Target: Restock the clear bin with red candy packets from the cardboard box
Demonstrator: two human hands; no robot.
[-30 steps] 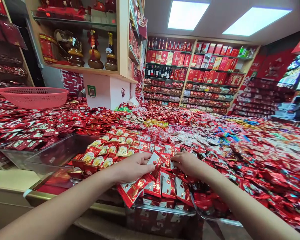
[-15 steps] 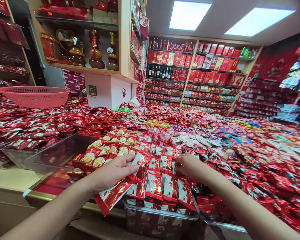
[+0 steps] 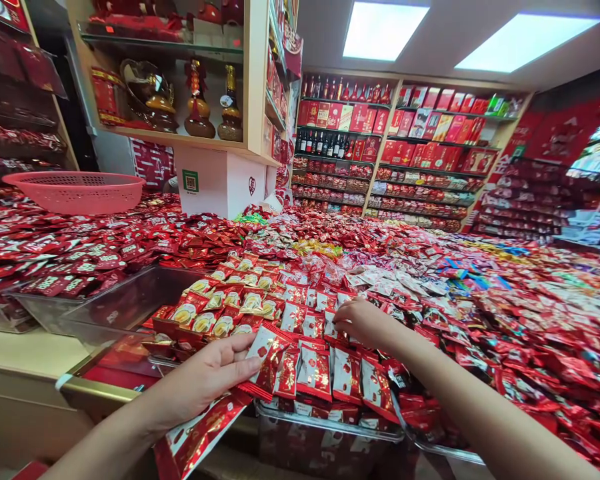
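My left hand is closed on small sealed red-and-white packets with gold lettering. One packet is pinched between thumb and fingers, and another packet hangs below the palm. My right hand reaches over a clear plastic bin stacked with rows of the same packets. Its fingers are curled down against a packet in an upper row; the fingertips are partly hidden. In front of that hand, several packets stand side by side along the bin's near end.
Left of the bin lie red packets with yellow round pictures, beside a mostly bare clear bin. A pink perforated basket sits on the heaped packets at far left. Wrapped sweets spread to the right. A shelf cabinet overhangs the display.
My left hand has moved left and slightly down with its packets. My right hand has shifted left across the rows. The view has turned slightly left.
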